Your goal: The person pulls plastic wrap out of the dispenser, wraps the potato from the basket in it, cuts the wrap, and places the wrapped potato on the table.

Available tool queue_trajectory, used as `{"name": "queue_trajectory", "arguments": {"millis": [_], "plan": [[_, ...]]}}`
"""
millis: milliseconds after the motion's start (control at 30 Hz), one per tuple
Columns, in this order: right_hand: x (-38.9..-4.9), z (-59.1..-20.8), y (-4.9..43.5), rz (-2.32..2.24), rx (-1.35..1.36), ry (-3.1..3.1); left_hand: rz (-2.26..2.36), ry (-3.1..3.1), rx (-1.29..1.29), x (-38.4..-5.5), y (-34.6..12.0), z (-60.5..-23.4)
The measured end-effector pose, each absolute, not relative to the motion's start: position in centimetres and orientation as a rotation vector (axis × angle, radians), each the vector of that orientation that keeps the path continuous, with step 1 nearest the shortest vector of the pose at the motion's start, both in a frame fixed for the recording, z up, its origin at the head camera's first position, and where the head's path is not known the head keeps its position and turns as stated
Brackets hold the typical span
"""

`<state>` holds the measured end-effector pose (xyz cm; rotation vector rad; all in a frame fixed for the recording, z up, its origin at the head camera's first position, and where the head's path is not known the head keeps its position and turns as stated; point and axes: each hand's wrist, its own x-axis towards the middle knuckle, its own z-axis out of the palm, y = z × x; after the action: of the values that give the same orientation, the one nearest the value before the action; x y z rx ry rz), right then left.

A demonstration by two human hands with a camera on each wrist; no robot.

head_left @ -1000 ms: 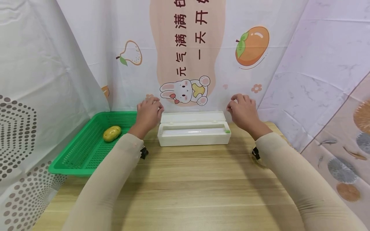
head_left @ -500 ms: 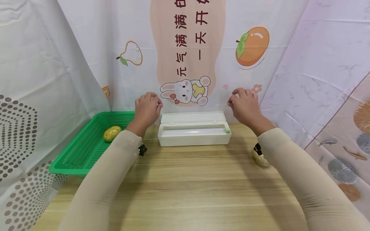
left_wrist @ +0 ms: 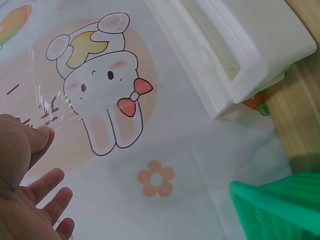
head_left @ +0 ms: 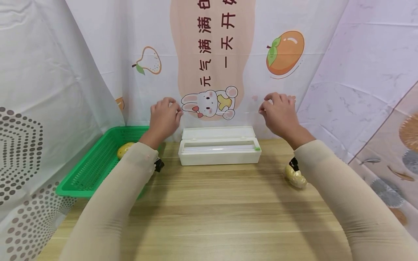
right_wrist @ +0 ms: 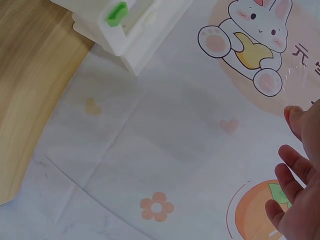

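My left hand (head_left: 164, 117) and right hand (head_left: 280, 116) are raised above the back of the table, in front of the cloth wall. Between them stretches a sheet of clear cling film, barely visible in the head view. The left wrist view shows the cling film (left_wrist: 47, 100) as shiny creases running to the pinched thumb and fingertip, with the other fingers spread. Thumb and finger of the right hand likewise pinch the film's other end in the right wrist view. Below sits the white cling film dispenser (head_left: 220, 158), its lid up, a roll inside and a green slider at its right end.
A green basket (head_left: 70, 192) at the left holds a yellow oval, potato-like item (head_left: 124, 149), partly behind the left sleeve. Beside the right forearm lies a similar yellow piece (head_left: 295, 177) with a shiny wrap. Printed cloth (head_left: 147, 94) hangs behind and along both sides.
Both hands have risen and moved slightly farther apart. The wrapped yellow piece at the right now shows more from behind the sleeve, while the one in the basket is more covered.
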<state>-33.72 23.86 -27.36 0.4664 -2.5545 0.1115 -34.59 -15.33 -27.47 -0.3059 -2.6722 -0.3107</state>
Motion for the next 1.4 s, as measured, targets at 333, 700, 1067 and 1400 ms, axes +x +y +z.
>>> {"name": "queue_trajectory", "arguments": {"millis": [333,700,1067,1400], "plan": [[-33.4,-26.0,23.9,0.182,0.444,-2.557,-0.318,-2.652,-0.311,-34.3,-15.3,-26.0],[-33.2,-24.7,24.0,0.342,0.418,-2.609,-0.539,-2.595,-0.345,-34.2,-15.6,-25.0],[-32.3,-23.8,24.1,0.61,0.467,-2.581,-0.878,-2.516,-0.402,-33.8,-15.6,-24.4],[-31.0,-23.4,24.3,0.648,0.544,-2.438,-0.913,-2.456,-0.458,-32.3,-16.2,-23.7]]}}
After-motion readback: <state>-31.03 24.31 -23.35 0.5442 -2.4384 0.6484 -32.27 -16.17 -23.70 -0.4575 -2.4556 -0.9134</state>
